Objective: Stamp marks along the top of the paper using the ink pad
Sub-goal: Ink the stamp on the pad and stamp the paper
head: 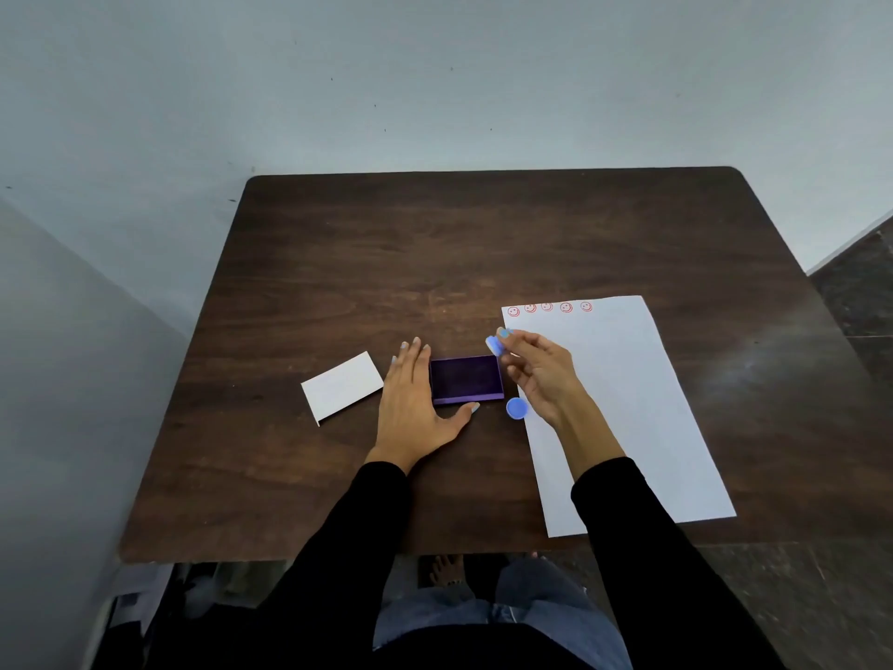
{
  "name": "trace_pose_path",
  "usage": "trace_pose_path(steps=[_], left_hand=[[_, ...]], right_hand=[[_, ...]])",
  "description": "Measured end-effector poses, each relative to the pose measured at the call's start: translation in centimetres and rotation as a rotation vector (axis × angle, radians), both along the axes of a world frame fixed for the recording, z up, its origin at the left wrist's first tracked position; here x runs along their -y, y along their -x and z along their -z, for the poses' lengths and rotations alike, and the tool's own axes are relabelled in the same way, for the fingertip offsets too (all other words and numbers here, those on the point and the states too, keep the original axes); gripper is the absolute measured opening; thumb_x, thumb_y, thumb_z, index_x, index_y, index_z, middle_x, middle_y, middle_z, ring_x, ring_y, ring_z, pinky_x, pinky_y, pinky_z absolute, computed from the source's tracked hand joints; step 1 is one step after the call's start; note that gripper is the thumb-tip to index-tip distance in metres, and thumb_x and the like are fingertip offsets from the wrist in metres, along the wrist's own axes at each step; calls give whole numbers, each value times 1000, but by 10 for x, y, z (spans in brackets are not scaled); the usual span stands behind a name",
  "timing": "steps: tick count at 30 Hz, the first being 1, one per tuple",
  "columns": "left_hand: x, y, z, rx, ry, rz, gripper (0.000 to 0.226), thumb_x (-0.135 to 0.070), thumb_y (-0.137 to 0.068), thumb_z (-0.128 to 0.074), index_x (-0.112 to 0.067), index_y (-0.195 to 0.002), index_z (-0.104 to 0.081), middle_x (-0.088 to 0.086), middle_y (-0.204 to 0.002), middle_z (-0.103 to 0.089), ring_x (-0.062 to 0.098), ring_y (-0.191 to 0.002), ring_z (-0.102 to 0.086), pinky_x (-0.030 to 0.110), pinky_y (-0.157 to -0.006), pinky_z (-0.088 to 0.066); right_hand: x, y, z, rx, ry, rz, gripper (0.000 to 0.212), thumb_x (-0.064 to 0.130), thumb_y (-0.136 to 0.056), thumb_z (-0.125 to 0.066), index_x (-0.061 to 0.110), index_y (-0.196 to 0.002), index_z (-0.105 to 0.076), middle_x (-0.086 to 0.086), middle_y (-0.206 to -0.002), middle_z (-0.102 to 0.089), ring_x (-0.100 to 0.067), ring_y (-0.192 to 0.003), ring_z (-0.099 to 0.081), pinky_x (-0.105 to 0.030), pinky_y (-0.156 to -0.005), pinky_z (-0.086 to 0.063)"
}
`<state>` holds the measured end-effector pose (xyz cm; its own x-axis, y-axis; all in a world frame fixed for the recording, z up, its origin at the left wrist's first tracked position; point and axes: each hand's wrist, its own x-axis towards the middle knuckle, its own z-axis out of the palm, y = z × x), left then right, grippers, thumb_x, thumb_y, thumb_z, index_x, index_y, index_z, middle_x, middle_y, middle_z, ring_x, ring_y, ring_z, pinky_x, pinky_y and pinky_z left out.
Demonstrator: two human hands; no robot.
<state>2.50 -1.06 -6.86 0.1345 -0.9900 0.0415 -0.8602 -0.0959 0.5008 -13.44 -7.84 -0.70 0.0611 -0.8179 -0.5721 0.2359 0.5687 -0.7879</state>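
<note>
Five red smiley marks (547, 308) already line the paper (623, 403) top; right hand (536, 367) pinches the stamp (495, 345) above the ink pad (466, 378); left hand (410, 398), open flat on the tabletop (435, 244), braces it; press squarely, then continue rightward.

a white card (342, 386) lies flat on the dark wooden table (483, 244).

- Open purple ink pad (466, 378) lies flat at frame centre.
- White paper (628, 418) lies right of it, five red smiley marks (549, 308) along its top edge.
- Small blue stamp (495, 345) is held tilted just above the pad's right corner.
</note>
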Motion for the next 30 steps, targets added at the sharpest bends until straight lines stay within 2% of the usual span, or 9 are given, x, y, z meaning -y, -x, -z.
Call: trace_pose_path(steps=[2,5,8,11,15,16,19,24,30], left_hand=[[-2,1,1,18,33,6,94,-67,-72,-53,-4,-139,-35,14,-152,-31,27,-144,-21,41,-119,-17],[-3,3,3,22,48,2,91,-67,-72,-49,-2,-136,-40,16,-150,-35,30,-143,-25,40,-117,-18],[-2,2,4,23,45,1,92,-66,-72,-49,-1,-136,-39,17,-149,-36,30,-143,-25,42,-118,-20],[-2,1,4,26,32,16,94,-63,-72,-52,0,-139,-34,16,-151,-33,29,-144,-22,41,-119,-18],[-1,0,5,43,19,30,92,-59,-71,-54,-1,-140,-33,16,-153,-29,28,-145,-19,39,-120,-14],[-1,-1,5,51,15,32,92,-61,-72,-51,-1,-140,-34,16,-153,-29,28,-145,-20,39,-120,-14],[-1,-1,5,56,4,41,95,-65,-71,-41,-2,-141,-32,15,-154,-26,28,-145,-18,38,-120,-11],[0,-1,4,78,-11,65,91,-56,-77,-54,-4,-145,-23,13,-157,-16,26,-147,-8,37,-120,-7],[-1,0,6,93,0,69,95,-67,-73,-30,-4,-144,-25,14,-157,-17,26,-147,-10,34,-118,-4]], right_hand=[[-1,-6,2,-106,96,-24,17,15,-77,-74,12,-91,-66,-5,-82,-69,-13,-69,-62,-20,-63,-56],[-5,-12,9,-258,237,-76,24,10,-73,-78,10,-95,-66,-7,-87,-71,-13,-73,-68,-18,-64,-58],[-9,-19,15,-457,339,-124,30,9,-72,-79,8,-100,-68,-7,-89,-71,-13,-75,-68,-11,-61,-54],[-11,-24,16,-664,445,-205,31,12,-74,-78,10,-103,-69,-8,-95,-72,-12,-80,-66,-16,-70,-53],[-13,-30,11,-807,574,-308,28,13,-78,-73,8,-105,-68,-9,-98,-73,-8,-77,-62,-11,-68,-47],[-15,-32,10,-833,605,-334,27,13,-78,-73,7,-103,-69,-9,-97,-74,-8,-75,-61,-12,-68,-48],[-20,-36,10,-872,656,-390,23,11,-76,-73,6,-98,-70,-11,-92,-74,-14,-74,-65,-26,-75,-56],[-26,-39,12,-900,628,-407,24,13,-77,-72,6,-100,-69,-12,-95,-73,-18,-81,-66,-19,-72,-48],[-24,-40,12,-924,613,-447,23,14,-74,-73,6,-96,-70,-12,-91,-73,-20,-79,-66,-26,-73,-53]])
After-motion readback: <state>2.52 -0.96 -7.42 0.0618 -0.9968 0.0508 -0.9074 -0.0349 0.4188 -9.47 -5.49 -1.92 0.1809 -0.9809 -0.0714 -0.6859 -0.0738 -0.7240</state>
